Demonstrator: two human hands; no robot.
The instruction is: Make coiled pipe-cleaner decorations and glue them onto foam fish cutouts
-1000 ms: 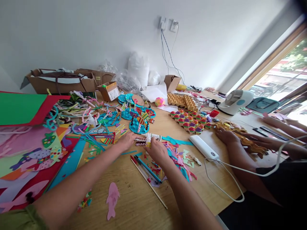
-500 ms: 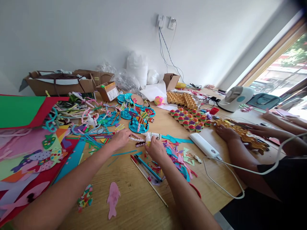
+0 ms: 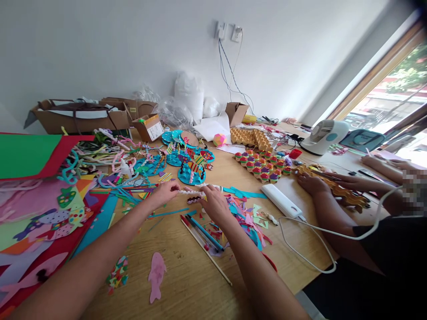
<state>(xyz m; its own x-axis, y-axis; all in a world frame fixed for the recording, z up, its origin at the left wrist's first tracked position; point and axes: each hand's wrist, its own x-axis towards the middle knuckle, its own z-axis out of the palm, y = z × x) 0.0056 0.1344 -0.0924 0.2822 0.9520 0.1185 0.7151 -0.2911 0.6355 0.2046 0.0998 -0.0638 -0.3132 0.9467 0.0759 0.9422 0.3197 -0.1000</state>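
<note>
My left hand [image 3: 166,192] is closed, its fingertips pinching the left end of a wavy white pipe cleaner [image 3: 187,193] that stretches toward my right hand. My right hand [image 3: 216,203] curls its fingers round a small white glue bottle [image 3: 204,198], mostly hidden by the hand. Just below, a dark-and-pink wavy pipe cleaner [image 3: 193,200] lies on the table. Behind the two hands stands a blue paper-plate piece with a striped paper fish [image 3: 196,169] on it. Nearer to me lies a pink fish cut-out [image 3: 156,278].
Pens [image 3: 205,233] and a wooden stick [image 3: 213,262] lie below my right hand, beside paper scraps [image 3: 245,213]. A white power bank [image 3: 282,202] with its cable sits to the right. Another person's hands [image 3: 313,184] touch an egg carton [image 3: 347,189]. Painted egg-carton cups [image 3: 262,164] stand beyond.
My right hand has closed further over the glue bottle, hiding more of it. The white pipe cleaner now spans between my hands. The view has shifted slightly.
</note>
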